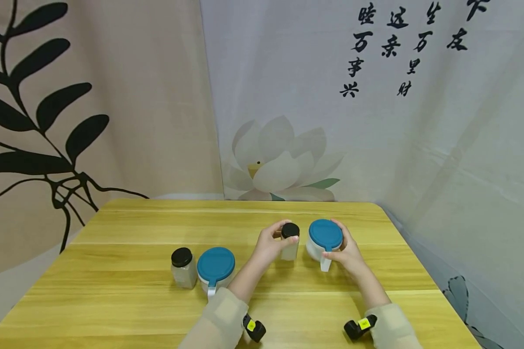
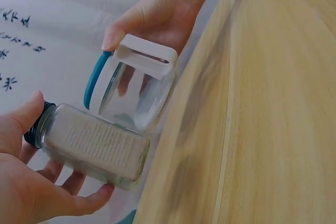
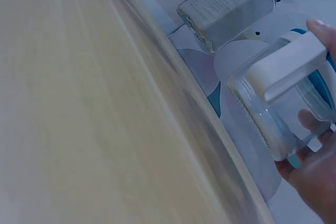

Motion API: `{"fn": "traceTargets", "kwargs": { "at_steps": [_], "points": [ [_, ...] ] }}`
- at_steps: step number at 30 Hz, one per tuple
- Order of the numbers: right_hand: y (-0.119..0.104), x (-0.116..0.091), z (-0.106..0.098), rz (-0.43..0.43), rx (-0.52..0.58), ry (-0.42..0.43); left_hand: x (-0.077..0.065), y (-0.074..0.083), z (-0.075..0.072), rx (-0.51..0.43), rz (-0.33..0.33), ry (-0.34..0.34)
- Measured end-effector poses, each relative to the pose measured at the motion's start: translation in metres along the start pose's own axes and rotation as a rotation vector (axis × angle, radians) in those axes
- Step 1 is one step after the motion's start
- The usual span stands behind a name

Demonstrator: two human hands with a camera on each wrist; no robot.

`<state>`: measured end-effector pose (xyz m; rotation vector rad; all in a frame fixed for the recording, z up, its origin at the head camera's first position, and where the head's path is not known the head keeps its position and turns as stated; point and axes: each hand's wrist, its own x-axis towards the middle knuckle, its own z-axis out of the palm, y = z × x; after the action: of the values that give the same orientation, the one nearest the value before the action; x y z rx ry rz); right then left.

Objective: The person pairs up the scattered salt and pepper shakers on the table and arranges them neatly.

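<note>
My left hand (image 1: 269,246) grips a square glass jar (image 2: 94,142) with a black screw lid (image 1: 290,230), thumb by the lid and fingers along its far side. Pale contents and a block of printed lines show through the jar's wall in the left wrist view. Beside it, my right hand (image 1: 350,252) holds a clear glass jar (image 3: 270,121) with a blue lid (image 1: 326,233) and a white handle (image 3: 289,66). Its thumb lies near the lid and handle, with fingers round the glass. Both jars appear raised, with shadows on the wooden table (image 2: 273,103).
Left of my left forearm stand another black-lidded jar (image 1: 184,269) and another blue-lidded jar (image 1: 216,266) with a white handle, side by side. Printed cloth (image 1: 279,97) hangs behind the table's far edge. A black wrist camera (image 1: 255,329) sits at each cuff.
</note>
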<state>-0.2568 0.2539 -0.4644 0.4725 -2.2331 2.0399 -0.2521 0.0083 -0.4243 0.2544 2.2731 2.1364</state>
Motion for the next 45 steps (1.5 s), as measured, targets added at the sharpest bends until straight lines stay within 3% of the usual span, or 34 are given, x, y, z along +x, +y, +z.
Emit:
{"fn": "traceTargets", "kwargs": {
  "at_steps": [11, 20, 45],
  "points": [
    [-0.004, -0.006, 0.001, -0.058, -0.003, -0.043, -0.01, 0.0, -0.004, 0.022, 0.035, 0.01],
    [-0.007, -0.01, 0.001, -0.041, -0.007, -0.05, -0.015, -0.003, -0.006, 0.021, 0.026, 0.028],
    [-0.011, -0.023, 0.005, -0.062, -0.015, -0.071, -0.029, 0.0, -0.012, 0.026, 0.011, -0.003]
  ]
}}
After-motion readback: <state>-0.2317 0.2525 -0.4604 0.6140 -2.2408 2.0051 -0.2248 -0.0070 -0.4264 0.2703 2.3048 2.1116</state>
